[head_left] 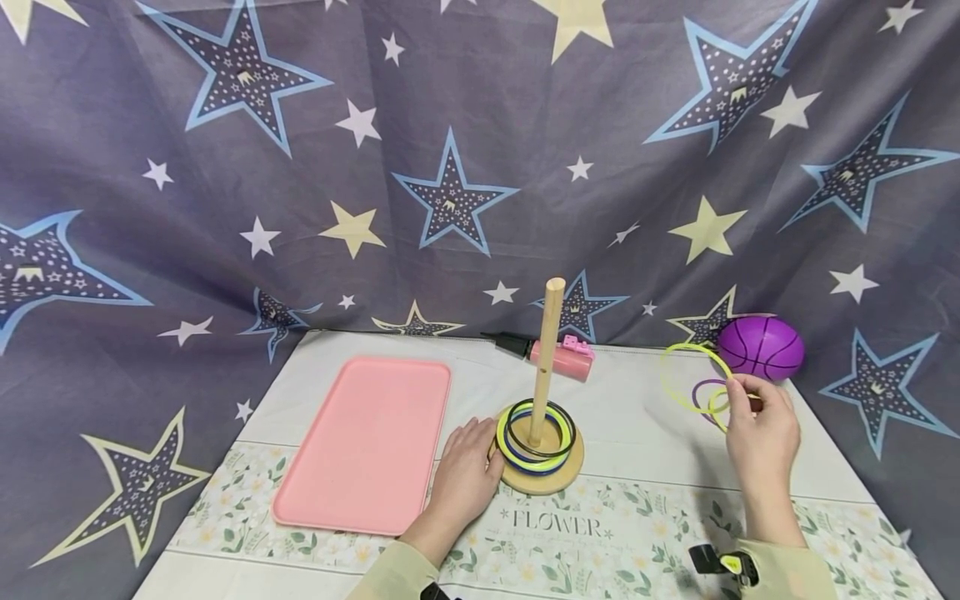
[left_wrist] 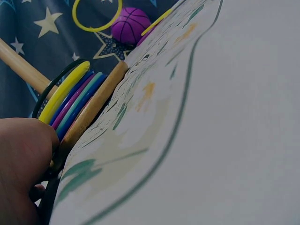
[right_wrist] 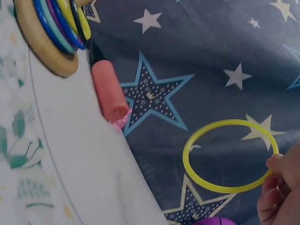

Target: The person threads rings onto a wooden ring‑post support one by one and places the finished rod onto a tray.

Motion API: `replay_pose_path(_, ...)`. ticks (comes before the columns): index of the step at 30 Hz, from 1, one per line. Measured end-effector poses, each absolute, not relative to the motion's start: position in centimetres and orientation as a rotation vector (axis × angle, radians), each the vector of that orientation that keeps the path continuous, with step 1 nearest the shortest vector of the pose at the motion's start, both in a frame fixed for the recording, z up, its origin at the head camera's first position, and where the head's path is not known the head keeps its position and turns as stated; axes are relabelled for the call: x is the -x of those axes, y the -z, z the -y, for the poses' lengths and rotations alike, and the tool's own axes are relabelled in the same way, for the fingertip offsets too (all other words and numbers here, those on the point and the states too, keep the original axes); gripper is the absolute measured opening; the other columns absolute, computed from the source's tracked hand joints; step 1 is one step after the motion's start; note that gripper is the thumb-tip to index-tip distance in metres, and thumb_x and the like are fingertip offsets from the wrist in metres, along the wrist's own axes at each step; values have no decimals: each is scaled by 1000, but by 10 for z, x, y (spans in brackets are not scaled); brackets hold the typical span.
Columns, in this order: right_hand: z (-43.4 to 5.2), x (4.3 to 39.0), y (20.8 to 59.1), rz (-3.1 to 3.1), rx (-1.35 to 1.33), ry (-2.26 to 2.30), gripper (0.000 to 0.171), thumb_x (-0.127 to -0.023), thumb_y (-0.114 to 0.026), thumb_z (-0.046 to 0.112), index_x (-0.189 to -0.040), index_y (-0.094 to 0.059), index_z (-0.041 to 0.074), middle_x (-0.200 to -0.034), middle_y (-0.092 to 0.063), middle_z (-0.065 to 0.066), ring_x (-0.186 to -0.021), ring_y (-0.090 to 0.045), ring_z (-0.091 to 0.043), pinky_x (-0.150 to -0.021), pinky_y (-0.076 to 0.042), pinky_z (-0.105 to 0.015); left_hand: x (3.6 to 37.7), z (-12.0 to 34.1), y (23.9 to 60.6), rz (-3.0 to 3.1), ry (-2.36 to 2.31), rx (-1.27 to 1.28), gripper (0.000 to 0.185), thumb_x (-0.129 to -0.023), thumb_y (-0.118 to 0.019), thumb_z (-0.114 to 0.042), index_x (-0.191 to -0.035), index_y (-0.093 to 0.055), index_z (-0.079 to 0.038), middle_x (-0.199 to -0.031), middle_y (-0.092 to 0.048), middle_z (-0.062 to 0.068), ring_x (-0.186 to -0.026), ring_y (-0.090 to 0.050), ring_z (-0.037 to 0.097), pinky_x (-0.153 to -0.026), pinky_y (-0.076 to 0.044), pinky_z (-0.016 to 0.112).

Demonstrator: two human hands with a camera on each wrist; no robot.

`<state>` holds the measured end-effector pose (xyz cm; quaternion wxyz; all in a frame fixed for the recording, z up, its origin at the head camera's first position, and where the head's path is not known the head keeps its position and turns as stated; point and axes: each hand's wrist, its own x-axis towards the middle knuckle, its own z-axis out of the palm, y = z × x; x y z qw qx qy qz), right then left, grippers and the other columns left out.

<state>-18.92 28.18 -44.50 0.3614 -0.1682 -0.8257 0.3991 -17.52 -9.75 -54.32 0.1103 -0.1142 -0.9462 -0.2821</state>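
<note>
Right hand (head_left: 761, 429) is raised above the counter (head_left: 637, 417), right of the wooden peg stand (head_left: 542, 467), and a yellow-green ring (head_left: 695, 375) is pinched between its thumb and fingers; a purple ring (head_left: 705, 393) and another yellow one are also gripped there. Left hand (head_left: 467, 473) is laid on the counter, fingers relaxed, touching the stand's round base from the left. Several coloured rings (head_left: 536, 433) are stacked around the peg. A pink tray (head_left: 367, 442) is seen left of the stand, a pink cylinder (head_left: 562, 358) behind it, and a purple ball (head_left: 760, 347) far right of it.
</note>
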Motion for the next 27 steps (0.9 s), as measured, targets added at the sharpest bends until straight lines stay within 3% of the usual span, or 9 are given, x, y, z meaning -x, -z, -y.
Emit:
replay_pose_path(10,-267,185,426,2124,383,-1106,29,-114,-64,23,-126,-77,0,-101,-62,0,-83,-51,5,-70,-39,-15,175,97,542,2789,821,333,52,-109,-65,-21,-157,-59,-3,-160,-59,18,-157,-44,40,-133,-25,58)
replay_pose_path(17,-255,185,411,2073,308,-1239,26,-112,-69,22,-123,-78,1,-84,-60,20,-74,-56,2,-62,-44,-9,175,97,542,2789,827,331,52,-109,-65,-21,-157,-59,-3,-160,-59,18,-157,-44,40,-134,-25,58)
replay_pose_path(27,-236,187,392,2036,200,-1344,22,-111,-68,14,-122,-77,-3,-84,-63,12,-76,-59,-3,-62,-47,-10,175,98,542,2786,837,337,52,-109,-64,-21,-157,-59,-4,-160,-59,18,-157,-44,40,-133,-25,59)
